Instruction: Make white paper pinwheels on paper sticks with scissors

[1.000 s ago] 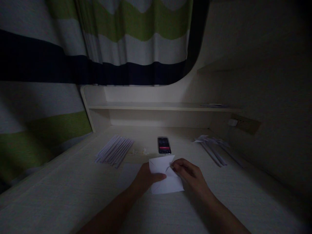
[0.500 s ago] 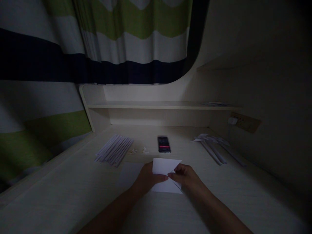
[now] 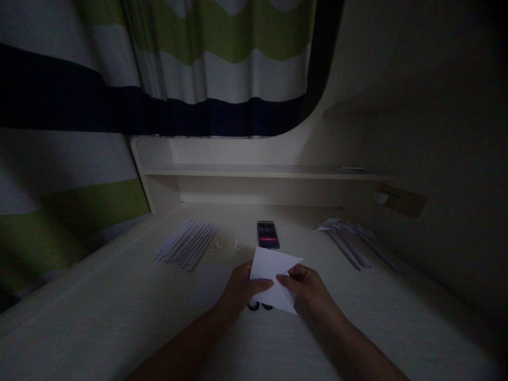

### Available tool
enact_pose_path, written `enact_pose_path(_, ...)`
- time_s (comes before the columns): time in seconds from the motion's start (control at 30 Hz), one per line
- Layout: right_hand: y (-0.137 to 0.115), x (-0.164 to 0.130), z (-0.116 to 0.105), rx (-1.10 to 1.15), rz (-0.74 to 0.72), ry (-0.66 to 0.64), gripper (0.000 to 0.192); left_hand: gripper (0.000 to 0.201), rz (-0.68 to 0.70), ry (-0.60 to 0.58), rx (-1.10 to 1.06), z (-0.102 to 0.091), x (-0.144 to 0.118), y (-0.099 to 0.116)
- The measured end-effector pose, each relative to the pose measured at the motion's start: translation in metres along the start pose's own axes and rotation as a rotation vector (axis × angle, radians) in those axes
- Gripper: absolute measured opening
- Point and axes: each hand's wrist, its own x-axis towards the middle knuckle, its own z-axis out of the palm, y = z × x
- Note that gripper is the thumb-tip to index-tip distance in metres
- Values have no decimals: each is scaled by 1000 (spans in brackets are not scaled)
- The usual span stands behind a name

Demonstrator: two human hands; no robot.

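A white sheet of paper [image 3: 270, 264] is held between both my hands, tilted, with its right edge creased inward. My left hand [image 3: 240, 286] grips the left edge, thumb lying across the front and the other fingers behind. At the right edge, my right hand [image 3: 307, 286] pinches the creased part between thumb and curled fingers. Two dark loops [image 3: 253, 305], which look like scissor handles, show beneath the sheet's lower edge; the rest of them is covered. Another flat white sheet [image 3: 212, 283] lies on the desk left of my left hand, partly hidden by it.
Several rolled or folded paper strips [image 3: 188, 243] lie side by side at the left. Small pale bits [image 3: 218, 246] are beside them. A phone [image 3: 268, 234] lies beyond the paper. Long paper sticks with folded tops [image 3: 349, 243] rest at the right, near a wall socket [image 3: 400, 200]. A shelf [image 3: 254, 172] runs behind.
Both hands have raised and tilted the paper slightly, its top edge now reaching the phone's lower edge. The dark loops under the paper have come into sight.
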Motion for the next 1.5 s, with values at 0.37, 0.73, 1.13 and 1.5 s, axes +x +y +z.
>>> enact_pose_path(0.37,1,-4,7,32,1,42,32,31,13,44,-20,2,-2,0)
enact_pose_path(0.73,1,-5,7,-4,11,80,34,33,-4,69,23,1,1,-2)
enact_pose_path(1.13,-40,-1,-12,37,-155,106,32,41,-20,-24,132,-6,5,-6)
enact_pose_path(1.5,-34,-4,-13,-378,-226,-150,21,40,-159,-189,139,-4,1,-4)
